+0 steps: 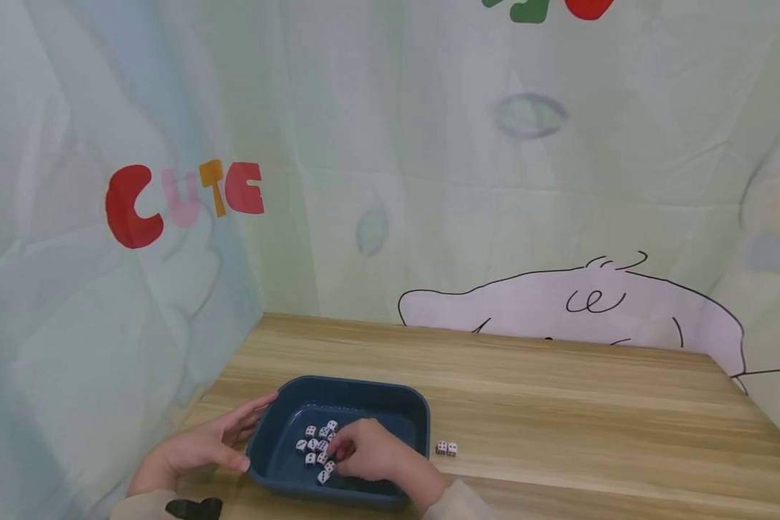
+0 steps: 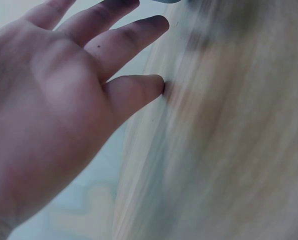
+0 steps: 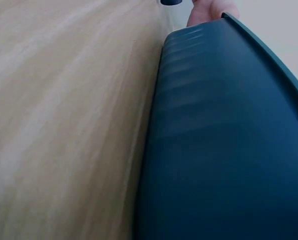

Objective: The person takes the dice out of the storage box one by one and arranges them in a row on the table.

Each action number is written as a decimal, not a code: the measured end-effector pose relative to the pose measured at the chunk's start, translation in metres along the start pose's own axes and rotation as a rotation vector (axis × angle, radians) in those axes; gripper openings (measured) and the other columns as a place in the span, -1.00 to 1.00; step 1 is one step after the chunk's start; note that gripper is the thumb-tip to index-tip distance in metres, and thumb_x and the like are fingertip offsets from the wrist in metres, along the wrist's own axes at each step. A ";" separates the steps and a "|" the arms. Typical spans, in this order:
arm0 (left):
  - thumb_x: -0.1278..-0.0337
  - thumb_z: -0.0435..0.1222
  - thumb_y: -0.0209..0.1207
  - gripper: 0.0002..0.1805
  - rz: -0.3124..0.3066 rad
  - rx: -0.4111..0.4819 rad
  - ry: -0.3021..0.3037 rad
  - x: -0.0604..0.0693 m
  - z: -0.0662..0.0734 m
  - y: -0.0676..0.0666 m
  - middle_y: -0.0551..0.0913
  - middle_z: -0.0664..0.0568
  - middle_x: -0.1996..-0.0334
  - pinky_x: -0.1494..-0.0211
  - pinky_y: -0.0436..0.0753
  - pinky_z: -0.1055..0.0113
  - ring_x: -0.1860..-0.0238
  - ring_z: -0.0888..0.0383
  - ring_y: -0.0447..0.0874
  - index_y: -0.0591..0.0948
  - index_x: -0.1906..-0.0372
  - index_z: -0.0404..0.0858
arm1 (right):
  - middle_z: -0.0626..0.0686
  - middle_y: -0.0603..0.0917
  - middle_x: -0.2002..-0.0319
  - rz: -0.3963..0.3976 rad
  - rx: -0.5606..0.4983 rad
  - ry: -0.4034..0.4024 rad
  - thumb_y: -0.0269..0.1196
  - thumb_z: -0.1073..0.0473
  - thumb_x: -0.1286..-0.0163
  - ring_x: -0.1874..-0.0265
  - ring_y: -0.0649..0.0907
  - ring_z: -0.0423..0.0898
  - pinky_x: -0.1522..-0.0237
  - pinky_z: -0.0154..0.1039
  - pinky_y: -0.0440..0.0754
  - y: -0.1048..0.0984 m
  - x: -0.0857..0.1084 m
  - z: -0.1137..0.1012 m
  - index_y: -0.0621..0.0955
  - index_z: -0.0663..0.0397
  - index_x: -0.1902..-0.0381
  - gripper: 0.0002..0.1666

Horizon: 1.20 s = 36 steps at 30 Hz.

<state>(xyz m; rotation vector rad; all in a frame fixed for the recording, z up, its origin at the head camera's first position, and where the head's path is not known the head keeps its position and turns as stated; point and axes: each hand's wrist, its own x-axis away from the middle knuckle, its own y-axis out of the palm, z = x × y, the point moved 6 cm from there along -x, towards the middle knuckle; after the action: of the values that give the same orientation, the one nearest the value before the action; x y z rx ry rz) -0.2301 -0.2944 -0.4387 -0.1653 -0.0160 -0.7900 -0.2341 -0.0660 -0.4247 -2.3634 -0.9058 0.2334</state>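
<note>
A dark blue tray (image 1: 390,393) stands on the wooden table, several white dice (image 1: 310,458) lying loose in its left and middle part. My left hand (image 1: 198,446) rests against the tray's left side, thumb at the near corner and fingers spread along the rim; in the left wrist view the same hand (image 2: 64,90) has extended fingers. Over the dice inside the tray is my right hand (image 1: 370,451), its fingers bent down at them; whether a die is pinched is hidden. The right wrist view shows the tray's outer wall (image 3: 214,125).
Two dice (image 1: 447,448) sit side by side on the table (image 1: 559,419), just right of the tray. Printed cloth (image 1: 429,180) hangs behind the table and along its left and right sides.
</note>
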 end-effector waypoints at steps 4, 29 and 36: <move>-0.13 -0.30 0.27 0.04 0.001 -0.007 -0.001 0.000 0.000 0.000 -0.18 -0.50 -0.45 -0.23 0.32 0.47 -0.28 0.40 0.23 -0.17 -0.54 -0.15 | -0.10 0.60 0.55 -0.008 0.024 0.009 0.34 0.45 -0.07 0.56 0.47 -0.37 0.40 -0.47 0.46 0.002 0.000 0.000 0.70 0.22 0.33 -0.84; -0.14 -0.37 0.24 0.03 -0.001 -0.008 0.008 0.001 0.000 0.001 -0.22 -0.56 -0.43 -0.22 0.30 0.51 -0.26 0.51 0.27 -0.18 -0.54 -0.17 | -0.12 0.64 0.51 -0.049 0.123 0.041 0.35 0.39 -0.13 0.51 0.50 -0.34 0.33 -0.44 0.49 0.007 -0.004 0.001 0.73 0.14 0.28 -0.83; -0.14 -0.34 0.25 0.03 0.011 -0.016 -0.003 0.000 -0.001 0.000 -0.22 -0.54 -0.43 -0.21 0.31 0.50 -0.25 0.49 0.25 -0.17 -0.55 -0.14 | -0.14 0.64 0.51 -0.045 0.199 0.029 0.35 0.34 -0.16 0.51 0.50 -0.36 0.35 -0.47 0.49 0.008 -0.005 0.000 0.74 0.10 0.27 -0.84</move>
<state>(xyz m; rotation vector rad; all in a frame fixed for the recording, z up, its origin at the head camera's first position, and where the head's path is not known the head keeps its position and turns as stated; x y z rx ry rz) -0.2300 -0.2944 -0.4396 -0.1816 -0.0119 -0.7795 -0.2334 -0.0741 -0.4293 -2.1561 -0.8789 0.2575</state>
